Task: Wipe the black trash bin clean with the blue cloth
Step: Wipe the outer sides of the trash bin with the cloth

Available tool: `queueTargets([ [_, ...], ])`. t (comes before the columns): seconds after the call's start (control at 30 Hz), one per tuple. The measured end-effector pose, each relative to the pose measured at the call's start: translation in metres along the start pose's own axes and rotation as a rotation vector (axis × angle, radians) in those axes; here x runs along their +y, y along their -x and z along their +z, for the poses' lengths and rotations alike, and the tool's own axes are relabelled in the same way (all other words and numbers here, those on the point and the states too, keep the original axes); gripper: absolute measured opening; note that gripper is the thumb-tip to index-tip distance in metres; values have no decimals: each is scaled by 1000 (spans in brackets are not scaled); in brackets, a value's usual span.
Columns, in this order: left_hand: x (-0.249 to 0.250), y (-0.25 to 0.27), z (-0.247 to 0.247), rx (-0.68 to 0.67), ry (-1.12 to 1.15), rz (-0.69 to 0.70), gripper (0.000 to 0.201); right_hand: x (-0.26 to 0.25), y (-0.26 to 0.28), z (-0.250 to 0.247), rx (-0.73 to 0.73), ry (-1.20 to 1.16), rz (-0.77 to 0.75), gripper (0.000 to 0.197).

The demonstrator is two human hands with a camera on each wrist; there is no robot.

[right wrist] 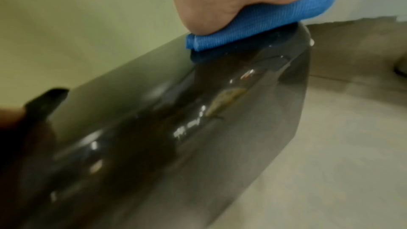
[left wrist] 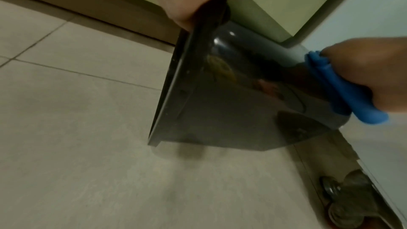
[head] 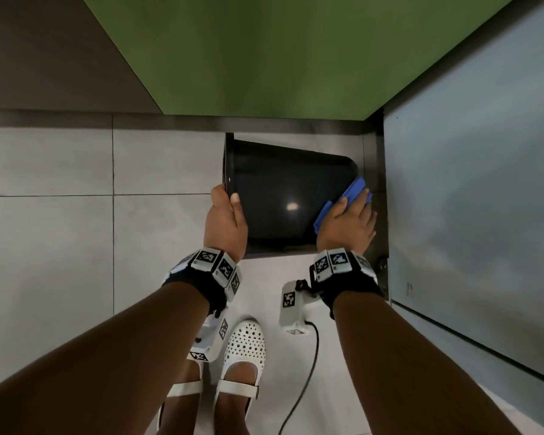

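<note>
The glossy black trash bin [head: 283, 196] lies tipped on its side on the tiled floor, its rim to the left and its base to the right. My left hand [head: 225, 215] grips the rim, thumb on the outer wall and fingers hidden inside. My right hand [head: 352, 218] presses the folded blue cloth [head: 350, 191] against the bin's wall near the base. In the left wrist view the bin [left wrist: 231, 93] rests on one rim corner, and the cloth [left wrist: 343, 90] sits under the right hand [left wrist: 363, 69]. The right wrist view shows the cloth [right wrist: 259, 23] flat on the shiny bin [right wrist: 176, 128].
A green wall [head: 264, 51] stands right behind the bin and a pale grey panel [head: 471, 196] close on its right, with a small metal foot [left wrist: 339, 191] at the panel's base. My white shoes [head: 242, 356] and a dangling cable [head: 305, 381] are near. Open tile floor [head: 60, 246] lies left.
</note>
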State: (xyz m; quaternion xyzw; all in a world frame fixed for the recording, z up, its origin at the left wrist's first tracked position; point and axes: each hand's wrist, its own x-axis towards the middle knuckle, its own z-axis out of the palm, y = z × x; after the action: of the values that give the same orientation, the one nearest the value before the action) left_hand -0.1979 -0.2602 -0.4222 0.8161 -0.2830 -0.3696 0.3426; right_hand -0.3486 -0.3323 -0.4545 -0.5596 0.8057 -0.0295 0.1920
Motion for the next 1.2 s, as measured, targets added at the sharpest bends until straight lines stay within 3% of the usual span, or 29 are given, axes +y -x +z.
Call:
queueTargets([
  [0.1, 3, -10, -8, -66, 88, -109, 33, 4, 2, 0, -30, -4, -57, 53],
  [0.37, 48, -80, -21, -73, -54, -286, 58, 9, 11, 3, -50, -7, -119, 52],
  [0.43, 51, -80, -17, -45, -90, -305, 52, 9, 11, 3, -33, -23, -113, 51],
  [0.53, 47, -73, -17, 52, -15, -363, 60, 9, 22, 7, 12, -17, -146, 51],
  [0.67, 37, -64, -15, 42, 48, -270, 58, -1, 43, 15, 14, 56, -389, 57],
  [0.83, 40, -47, -15, 121, 112, -187, 54, -46, 64, 20, 31, 106, -757, 49],
  [0.9, 36, -41, -14, 107, 173, -129, 49, -72, 61, 16, 48, 70, -799, 47],
  [1.0, 32, -30, -14, 147, 207, -89, 48, -100, 44, 1, 62, 39, -733, 44],
  [1.1, 28, -23, -13, 180, 245, -94, 49, -100, 12, -14, -192, 209, -661, 38],
  [1.2, 29, -15, -13, 123, 281, -48, 47, -88, -21, -31, -528, 267, -420, 30],
])
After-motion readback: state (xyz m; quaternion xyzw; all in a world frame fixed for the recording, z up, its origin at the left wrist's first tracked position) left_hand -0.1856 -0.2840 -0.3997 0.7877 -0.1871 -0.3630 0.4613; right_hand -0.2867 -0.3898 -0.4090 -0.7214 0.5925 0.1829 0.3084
